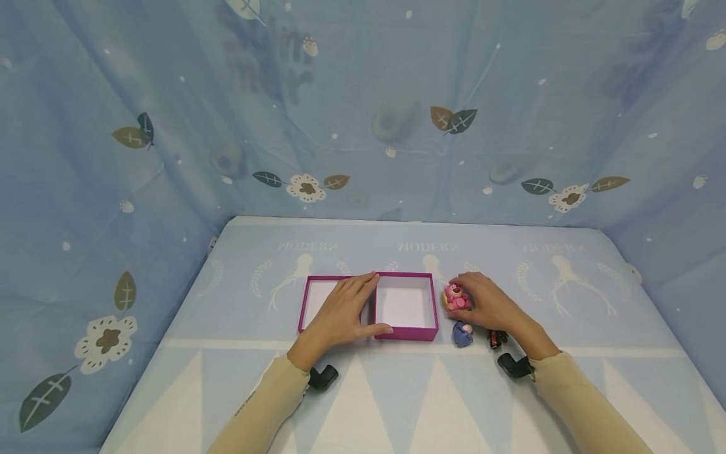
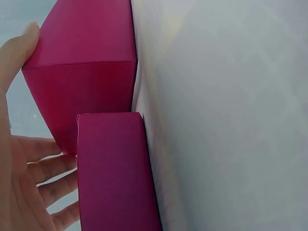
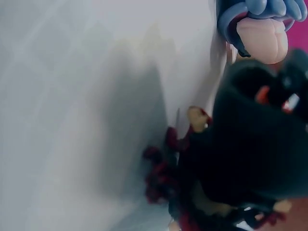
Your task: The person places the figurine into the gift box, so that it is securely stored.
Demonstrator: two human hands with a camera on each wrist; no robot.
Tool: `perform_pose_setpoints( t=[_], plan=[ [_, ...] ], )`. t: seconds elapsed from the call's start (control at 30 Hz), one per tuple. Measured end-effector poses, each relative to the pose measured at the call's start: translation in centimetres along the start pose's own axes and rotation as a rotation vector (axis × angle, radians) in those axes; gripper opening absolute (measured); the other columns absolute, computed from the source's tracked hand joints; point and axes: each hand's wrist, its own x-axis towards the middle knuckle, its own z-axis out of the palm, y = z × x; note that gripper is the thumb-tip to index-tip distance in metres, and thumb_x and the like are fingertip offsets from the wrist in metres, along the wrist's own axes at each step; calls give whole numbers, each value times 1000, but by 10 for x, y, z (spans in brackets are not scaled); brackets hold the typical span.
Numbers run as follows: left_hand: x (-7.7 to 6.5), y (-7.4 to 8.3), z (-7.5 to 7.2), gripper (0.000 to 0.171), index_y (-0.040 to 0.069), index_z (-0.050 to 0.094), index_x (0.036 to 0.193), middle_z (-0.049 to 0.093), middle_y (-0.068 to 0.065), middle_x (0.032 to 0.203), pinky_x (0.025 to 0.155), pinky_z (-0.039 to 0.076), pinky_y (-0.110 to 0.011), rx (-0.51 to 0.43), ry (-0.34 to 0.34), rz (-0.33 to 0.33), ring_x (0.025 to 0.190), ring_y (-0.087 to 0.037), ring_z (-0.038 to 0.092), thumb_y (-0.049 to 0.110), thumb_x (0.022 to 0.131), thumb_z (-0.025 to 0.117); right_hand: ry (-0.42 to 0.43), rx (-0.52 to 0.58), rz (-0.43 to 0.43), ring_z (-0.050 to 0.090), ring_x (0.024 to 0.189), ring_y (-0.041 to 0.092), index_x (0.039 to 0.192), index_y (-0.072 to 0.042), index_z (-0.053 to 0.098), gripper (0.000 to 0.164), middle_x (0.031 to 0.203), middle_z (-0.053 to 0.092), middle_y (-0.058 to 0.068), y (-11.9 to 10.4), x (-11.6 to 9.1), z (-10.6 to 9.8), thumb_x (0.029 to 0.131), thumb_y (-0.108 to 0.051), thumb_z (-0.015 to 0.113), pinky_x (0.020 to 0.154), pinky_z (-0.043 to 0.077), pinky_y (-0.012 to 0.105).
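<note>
on table [image 1: 363, 391]: left box [image 1: 319, 297] — beside right box [image 1: 406, 333] | toy bear [image 1: 456, 298] — right of both | toy donkey [image 1: 462, 336] before toy bear

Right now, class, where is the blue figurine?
In the head view, the blue figurine lies right of the right-hand magenta box, just below the pink figurine.

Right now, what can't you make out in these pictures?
Head view: part of the left box, hidden by the left hand.
Head view: the side of the pink bear covered by the right hand.
Head view: details of the dark toy, too small; right wrist view: blurred.
Right wrist view: the rest of the blue toy, past the top edge.
</note>
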Motion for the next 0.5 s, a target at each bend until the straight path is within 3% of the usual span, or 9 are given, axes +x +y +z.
perform_pose_setpoints(
  t=[0.23, 0.5],
  plan=[
    [0, 0, 0, 102, 9, 36, 152, 41, -4, 154, 114, 34, -44, -6, 7, 4, 138, -23, 43, 74, 78, 61, 26, 62, -4, 59, 98, 21, 126, -4, 59, 65, 111, 61, 7, -1, 2, -2, 70, -21, 88, 90, 54, 47],
    [0, 0, 1, 102, 9, 35, 152, 41, -4, 154, 114, 34, -44, -10, 13, 2, 138, -23, 42, 74, 78, 60, -1, 152, 79, 61, 107, 32, 135, -3, 45, 76, 122, 59, 16, -6, 2, -2, 73, -17, 86, 89, 54, 51]
  ],
)
